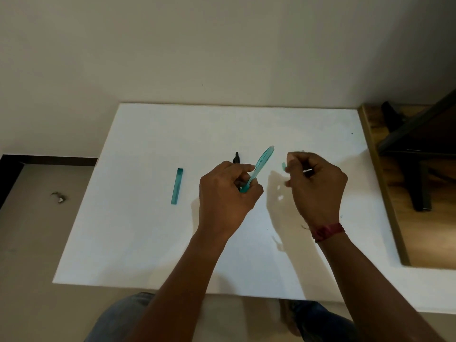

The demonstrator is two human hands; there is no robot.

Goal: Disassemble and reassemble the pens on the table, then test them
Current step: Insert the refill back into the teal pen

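Observation:
My left hand point(227, 191) grips a translucent teal pen barrel point(260, 166) by its lower end; the barrel points up and to the right above the white table point(148, 243). My right hand point(315, 186) is closed around small pen parts: a small teal piece point(283, 166) shows at the fingertips and a thin white refill end point(307, 171) sticks out between the fingers. A teal pen cap point(177, 186) lies flat on the table to the left. A black pen point(236, 157) lies behind my left hand, mostly hidden.
The white table meets a beige wall at the back. A wooden surface point(399, 218) with dark furniture legs point(419, 183) lies to the right. A red thread band point(327, 232) circles my right wrist. My knees in jeans show below the table's front edge.

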